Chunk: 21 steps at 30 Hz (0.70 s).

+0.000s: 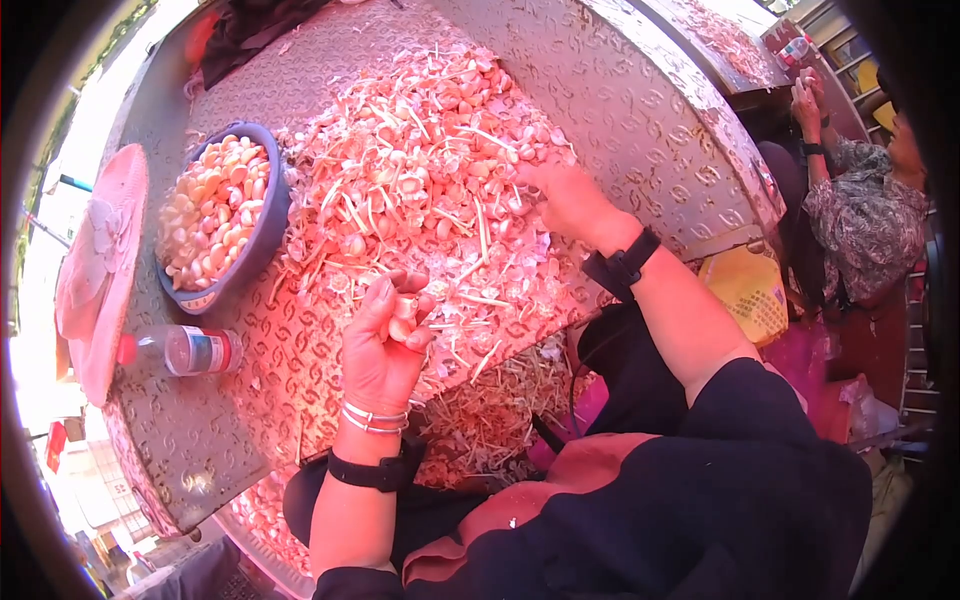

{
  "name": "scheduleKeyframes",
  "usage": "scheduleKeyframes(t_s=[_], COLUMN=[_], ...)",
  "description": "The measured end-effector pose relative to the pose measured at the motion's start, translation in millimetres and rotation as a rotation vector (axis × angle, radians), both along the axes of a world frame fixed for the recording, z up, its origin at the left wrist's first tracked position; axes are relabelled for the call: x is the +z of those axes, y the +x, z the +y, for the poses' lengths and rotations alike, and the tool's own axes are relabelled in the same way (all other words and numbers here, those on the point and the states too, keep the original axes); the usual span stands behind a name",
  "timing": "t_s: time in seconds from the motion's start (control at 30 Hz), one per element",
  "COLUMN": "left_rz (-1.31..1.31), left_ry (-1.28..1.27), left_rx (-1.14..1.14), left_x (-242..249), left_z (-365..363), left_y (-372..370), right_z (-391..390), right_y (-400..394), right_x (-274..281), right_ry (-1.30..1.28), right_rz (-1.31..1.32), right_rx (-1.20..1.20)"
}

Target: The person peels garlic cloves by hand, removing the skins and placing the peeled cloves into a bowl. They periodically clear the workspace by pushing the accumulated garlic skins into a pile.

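My left hand [385, 325] is raised over the near edge of the pile, palm up, its fingers curled round a few garlic cloves [402, 322]. My right hand [580, 205] reaches to the right side of the heap of garlic cloves, skins and stalks [400, 170]. Its fingers are bent together right at the cloves, and what they pinch cannot be made out. Left of the heap, a blue bowl [268, 235] is full of peeled garlic cloves [220, 205].
The heap lies on a patterned metal table [640, 120]. At its left are a plastic bottle [200, 350] on its side and a pink hat [100, 270]. A yellow basket [745, 290] stands at right, near another seated person [865, 210]. Skins and stalks [490, 410] gather below the table's edge.
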<state>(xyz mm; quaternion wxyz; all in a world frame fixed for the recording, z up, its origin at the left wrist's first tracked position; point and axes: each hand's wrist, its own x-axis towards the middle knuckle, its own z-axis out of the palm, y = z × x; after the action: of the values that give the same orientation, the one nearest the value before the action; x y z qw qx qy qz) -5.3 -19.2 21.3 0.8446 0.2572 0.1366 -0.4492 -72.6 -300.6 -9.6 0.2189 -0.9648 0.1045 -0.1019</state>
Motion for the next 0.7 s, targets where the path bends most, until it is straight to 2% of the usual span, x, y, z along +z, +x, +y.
scheduleKeyframes(t_s=[0.07,0.13,0.27,0.33,0.37,0.43,0.47,0.57,0.6,0.67,0.7], left_rz=[-0.031,-0.024,0.001,-0.013,-0.028,-0.081,-0.133,-0.201,-0.223,-0.222,-0.239], left_ry=[-0.049,-0.068,-0.141,-0.109,-0.077,-0.006,0.065,0.158,0.193,0.194,0.229], left_rx=[-0.04,-0.051,-0.076,-0.058,-0.045,-0.094,-0.147,-0.134,-0.116,-0.108,-0.115], left_x=[-4,-4,-9,-14,-15,-15,-15,-10,-9,-11,-10], left_z=[0,0,3,4,4,3,1,-5,-6,-6,-6], left_y=[1,0,3,2,2,1,1,-4,-4,-4,-4], right_z=[0,5,2,6,8,14,20,41,48,65,71], right_y=[1,4,11,14,15,15,16,18,20,22,23], right_x=[-2,-8,-15,5,11,21,27,40,40,40,38], right_ry=[0.019,-0.179,-0.148,0.237,0.238,1.27,1.275,1.523,1.528,1.321,1.306], right_rz=[-0.018,0.013,-0.011,0.135,0.136,0.14,0.144,0.214,0.218,0.275,0.256], right_rx=[0.061,0.171,0.059,-0.135,-0.13,-0.167,-0.161,0.006,0.012,0.15,0.189])
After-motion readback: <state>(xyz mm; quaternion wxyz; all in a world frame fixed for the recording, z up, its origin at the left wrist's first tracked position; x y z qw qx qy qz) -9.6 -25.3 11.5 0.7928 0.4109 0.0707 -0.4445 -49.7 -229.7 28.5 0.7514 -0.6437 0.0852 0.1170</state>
